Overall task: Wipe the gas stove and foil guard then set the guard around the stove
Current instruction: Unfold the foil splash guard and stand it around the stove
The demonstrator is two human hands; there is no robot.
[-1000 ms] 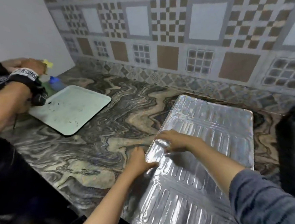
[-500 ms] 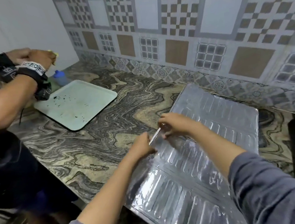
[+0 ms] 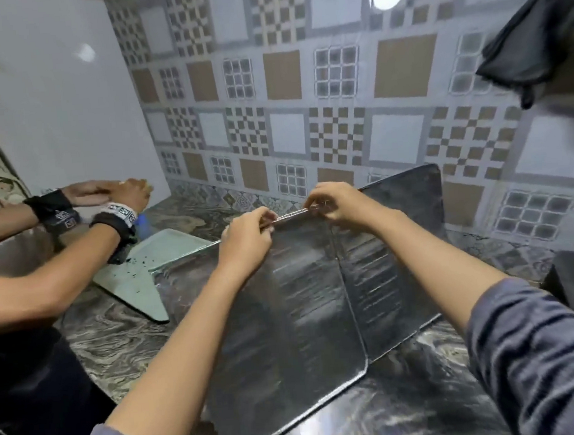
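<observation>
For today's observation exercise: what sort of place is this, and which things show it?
Most likely a home kitchen: a marbled stone countertop, a patterned tiled wall behind it, and a foil guard held up by the left hand and right hand.

Counts: 1 foil guard, 2 panels showing w/ 1 fold btwn. 4 hands total – wearer's left hand + right hand, 2 more at left of frame. 2 wristbands. 1 pale tray. 1 dark cloth, upper right. 1 bench.
</observation>
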